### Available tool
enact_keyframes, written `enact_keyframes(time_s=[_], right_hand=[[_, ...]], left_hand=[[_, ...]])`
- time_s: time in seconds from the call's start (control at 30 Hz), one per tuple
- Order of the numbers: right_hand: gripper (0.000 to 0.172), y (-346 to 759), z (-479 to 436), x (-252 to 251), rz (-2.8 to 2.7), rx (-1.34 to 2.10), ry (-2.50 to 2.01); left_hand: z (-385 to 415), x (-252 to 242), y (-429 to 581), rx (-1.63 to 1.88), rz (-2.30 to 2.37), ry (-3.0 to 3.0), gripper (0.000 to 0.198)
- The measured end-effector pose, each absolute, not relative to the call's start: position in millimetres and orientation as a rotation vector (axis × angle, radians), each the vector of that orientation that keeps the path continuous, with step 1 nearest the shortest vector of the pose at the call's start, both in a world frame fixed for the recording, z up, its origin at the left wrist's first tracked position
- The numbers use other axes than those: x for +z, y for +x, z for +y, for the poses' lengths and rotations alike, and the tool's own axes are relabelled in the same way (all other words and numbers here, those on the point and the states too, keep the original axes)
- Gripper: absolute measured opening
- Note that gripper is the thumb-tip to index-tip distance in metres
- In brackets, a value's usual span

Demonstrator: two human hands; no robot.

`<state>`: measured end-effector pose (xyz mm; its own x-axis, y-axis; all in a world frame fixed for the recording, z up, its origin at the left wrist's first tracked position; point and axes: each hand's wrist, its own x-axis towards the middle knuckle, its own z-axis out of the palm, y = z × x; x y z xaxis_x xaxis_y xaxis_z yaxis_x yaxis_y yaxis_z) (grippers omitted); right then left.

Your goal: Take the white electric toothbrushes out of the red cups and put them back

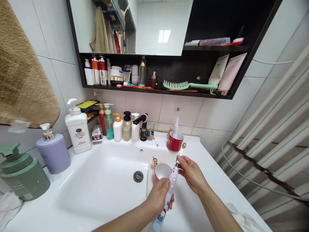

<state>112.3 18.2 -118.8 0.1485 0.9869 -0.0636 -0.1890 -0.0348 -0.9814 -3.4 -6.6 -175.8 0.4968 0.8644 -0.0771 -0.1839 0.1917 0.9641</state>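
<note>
Over the right side of the sink, my left hand (pixel 158 197) is wrapped round the pale handle of an electric toothbrush (pixel 173 180), which has cartoon prints and a light blue lower end. It tilts up and to the right. My right hand (pixel 193 174) pinches the slim neck of the toothbrush head (pixel 183 146) where it meets the handle. Just behind my left hand, a cup with a white inside (pixel 163 170) sits on a raised ledge in the basin, partly hidden. A red cup (pixel 175 143) farther back holds a lilac electric toothbrush (pixel 176 127) upright.
The white sink (pixel 101 180) has a black faucet (pixel 144 129) at its back. Several pump bottles (pixel 118 129) line the back left rim. A shelf (pixel 135 87) above carries cosmetics and a green hairbrush (pixel 188 85). White cloth (pixel 242 219) lies at right, beside a radiator (pixel 272 145).
</note>
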Motion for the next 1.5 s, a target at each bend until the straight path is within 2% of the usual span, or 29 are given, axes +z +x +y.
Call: enact_keyframes(time_s=[0.4,0.9,1.07,1.23,1.5], right_hand=[[0.024,100.8,14.9,-121.5,-1.005,1.272,-1.123],[0.023,90.9,11.7,-116.7,-0.948,1.325,-1.113],[0.021,87.5,11.0,-118.1,-0.875,1.227,-1.147],[0.021,87.1,12.1,-119.6,-0.877,1.285,-1.07],[0.026,75.2,0.2,-119.5,-1.341,1.299,-1.092]], left_hand=[[-7.5,-161.3,-6.7,0.768,0.645,0.939,0.047],[-6.7,-158.6,-8.0,0.85,0.632,1.01,0.042],[-4.5,-159.3,-7.7,0.93,0.699,1.115,0.039],[-6.2,-157.1,-9.7,0.845,0.624,1.022,0.042],[7.8,-145.9,-15.4,1.059,0.741,1.056,0.04]])
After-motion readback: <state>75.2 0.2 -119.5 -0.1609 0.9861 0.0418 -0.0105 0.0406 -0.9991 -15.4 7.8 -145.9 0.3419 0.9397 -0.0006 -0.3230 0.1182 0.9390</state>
